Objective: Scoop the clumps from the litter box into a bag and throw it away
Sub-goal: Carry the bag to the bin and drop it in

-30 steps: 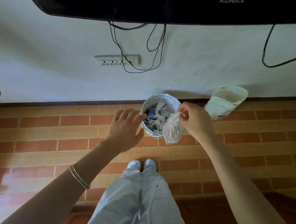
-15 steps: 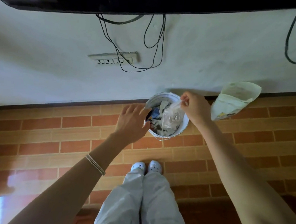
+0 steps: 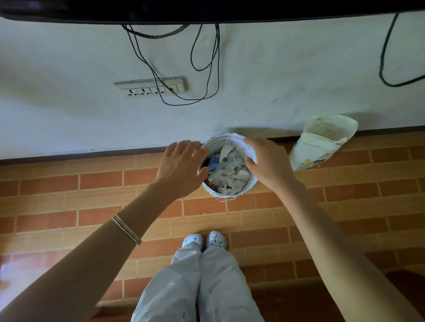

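Two hands at trash bucket (image 3: 229,193): left hand (image 3: 181,166) spread flat, touching left rim; right hand (image 3: 269,164) curled over right rim, grip unclear.

Brick-patterned floor (image 3: 93,199) bearing a trash-filled white bucket (image 3: 222,138), with an open pale sack (image 3: 316,147) just right of it.

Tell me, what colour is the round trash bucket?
The round plastic bucket is white; the head view shows it.

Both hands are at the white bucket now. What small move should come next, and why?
Probably press the waste down with the right hand. The bucket looks filled nearly to its rim with crumpled waste, and the left hand rests open at its left edge, well placed to steady it.
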The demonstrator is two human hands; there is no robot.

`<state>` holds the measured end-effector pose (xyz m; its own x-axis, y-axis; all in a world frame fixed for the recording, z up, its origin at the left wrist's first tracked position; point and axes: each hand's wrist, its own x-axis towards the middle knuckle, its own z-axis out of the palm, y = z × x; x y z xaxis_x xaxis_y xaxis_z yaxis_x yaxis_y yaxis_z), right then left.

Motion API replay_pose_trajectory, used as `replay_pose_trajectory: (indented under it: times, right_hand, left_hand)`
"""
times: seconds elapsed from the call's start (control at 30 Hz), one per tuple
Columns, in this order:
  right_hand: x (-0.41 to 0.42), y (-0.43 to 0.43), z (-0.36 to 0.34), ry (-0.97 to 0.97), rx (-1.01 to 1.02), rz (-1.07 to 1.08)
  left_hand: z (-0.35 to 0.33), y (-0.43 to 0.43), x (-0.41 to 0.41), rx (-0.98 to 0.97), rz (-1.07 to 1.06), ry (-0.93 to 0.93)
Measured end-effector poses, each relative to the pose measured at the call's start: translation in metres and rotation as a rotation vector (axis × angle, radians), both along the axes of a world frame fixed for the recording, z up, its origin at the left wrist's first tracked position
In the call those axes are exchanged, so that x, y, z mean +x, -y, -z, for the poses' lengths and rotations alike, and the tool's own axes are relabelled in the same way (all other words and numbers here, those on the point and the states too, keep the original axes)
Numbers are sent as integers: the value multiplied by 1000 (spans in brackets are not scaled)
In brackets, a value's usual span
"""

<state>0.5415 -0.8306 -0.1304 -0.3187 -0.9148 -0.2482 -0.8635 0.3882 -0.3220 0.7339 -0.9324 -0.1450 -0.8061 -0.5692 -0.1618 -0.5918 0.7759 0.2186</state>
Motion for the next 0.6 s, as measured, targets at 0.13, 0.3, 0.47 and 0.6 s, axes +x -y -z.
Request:
replay_pose_trajectory:
  times: [0.13, 0.3, 0.47, 0.6]
  right_hand:
    - [2, -11, -29, -51, -40, -9]
    - [3, -29, -71, -202, -101, 10]
    - [12, -56, -105, -306, -169, 89]
    - [18, -83, -112, -342, -196, 130]
  left_hand:
    - [-37, 5, -7, -56, 54, -35]
    - [-94, 3, -14, -210, 170, -222]
    - [-126, -12, -19, -294, 248, -331]
    - [-128, -34, -27, -307, 319, -379]
